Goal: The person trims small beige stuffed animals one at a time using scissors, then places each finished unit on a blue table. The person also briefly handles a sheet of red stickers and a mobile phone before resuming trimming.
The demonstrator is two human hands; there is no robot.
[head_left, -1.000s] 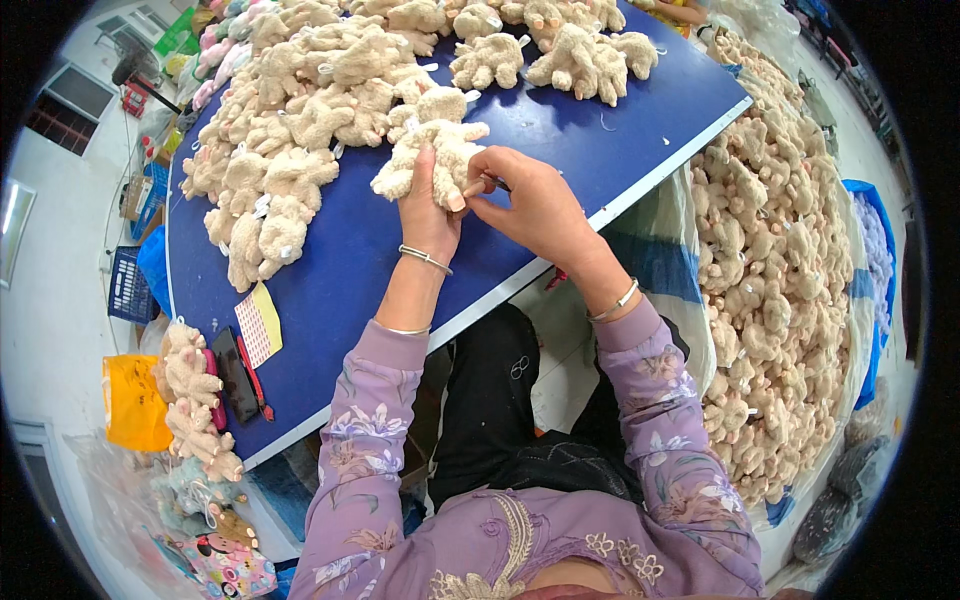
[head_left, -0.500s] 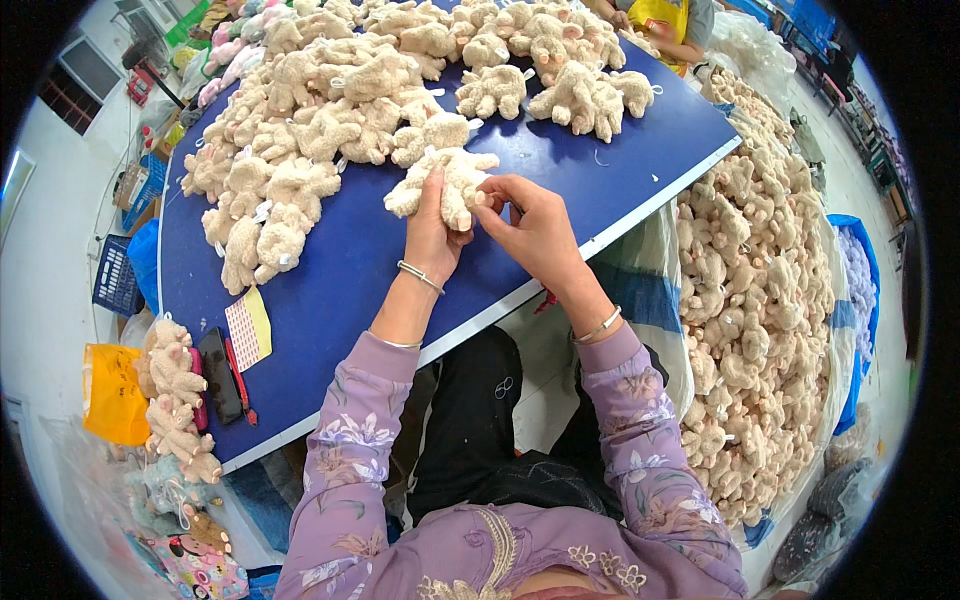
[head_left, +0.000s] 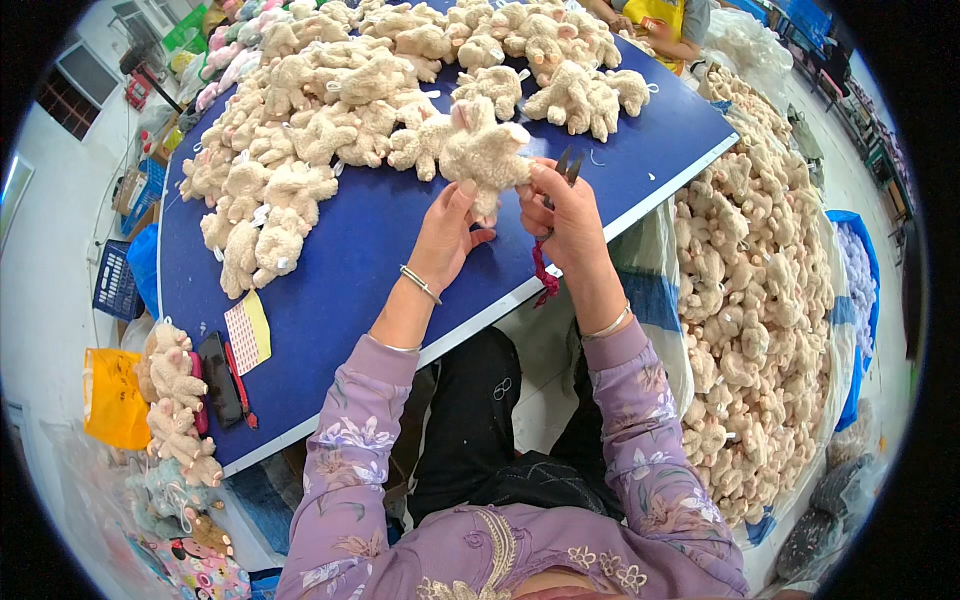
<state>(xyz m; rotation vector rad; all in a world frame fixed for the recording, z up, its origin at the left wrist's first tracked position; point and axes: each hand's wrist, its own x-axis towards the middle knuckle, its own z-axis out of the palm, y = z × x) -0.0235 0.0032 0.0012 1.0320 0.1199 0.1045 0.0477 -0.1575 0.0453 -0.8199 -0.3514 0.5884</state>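
Note:
Above the blue table's near edge, my left hand (head_left: 445, 234) holds a cream plush toy (head_left: 484, 150) by its lower part. The toy is upright, with a fuzzy coat and pinkish ends. My right hand (head_left: 566, 215) pinches one side of it between thumb and finger. Tucked in that same hand are dark thread snips (head_left: 568, 166), their tips pointing up and away. A dark red cord (head_left: 544, 277) hangs below my right palm. Beyond the held toy lies a pile of similar plush toys (head_left: 330, 130), many with small white loops.
The blue table (head_left: 400, 230) has a white edge. On its left lie a label sheet (head_left: 248, 332), a dark phone (head_left: 219, 378) and a red pen-like tool (head_left: 239, 372). A large sack (head_left: 760, 340) of plush toys stands at right. Another person's arm (head_left: 680, 45) shows at the far side.
The toy has been lifted and turned upright. My right hand has moved slightly right and rotated, bringing the snips and red cord into clear view.

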